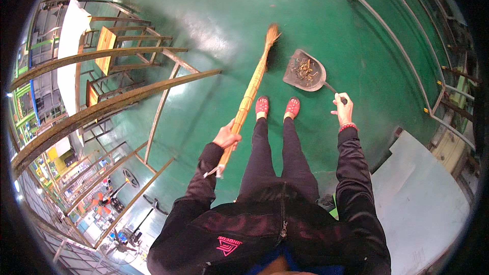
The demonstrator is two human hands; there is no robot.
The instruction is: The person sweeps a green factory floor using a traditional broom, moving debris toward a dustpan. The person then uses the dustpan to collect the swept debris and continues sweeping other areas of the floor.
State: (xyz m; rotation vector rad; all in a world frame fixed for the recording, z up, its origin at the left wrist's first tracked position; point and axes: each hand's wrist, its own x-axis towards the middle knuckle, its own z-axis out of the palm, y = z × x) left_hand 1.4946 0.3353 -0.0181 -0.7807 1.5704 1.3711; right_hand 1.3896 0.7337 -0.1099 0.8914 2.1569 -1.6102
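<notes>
My left hand (227, 135) is closed round the lower part of a long straw broom (250, 91), near its butt end. The broom slants up and away, and its bristles (272, 34) meet the green floor ahead of my feet, a little blurred. In my right hand (343, 108) is the dark handle of a grey dustpan (311, 84). The pan lies at or just above the floor, right of the bristles, with its wide edge toward the broom side. A small heap of brown debris (304, 69) rests inside it.
Wooden and metal frames (117, 103) crowd the left, with pedestal fans (131, 178) beyond them. On the right stands a pale metal rail frame (395, 40) with yellow feet. A large light-coloured sheet (423, 193) is at the lower right. My red shoes (262, 104) are between broom and pan.
</notes>
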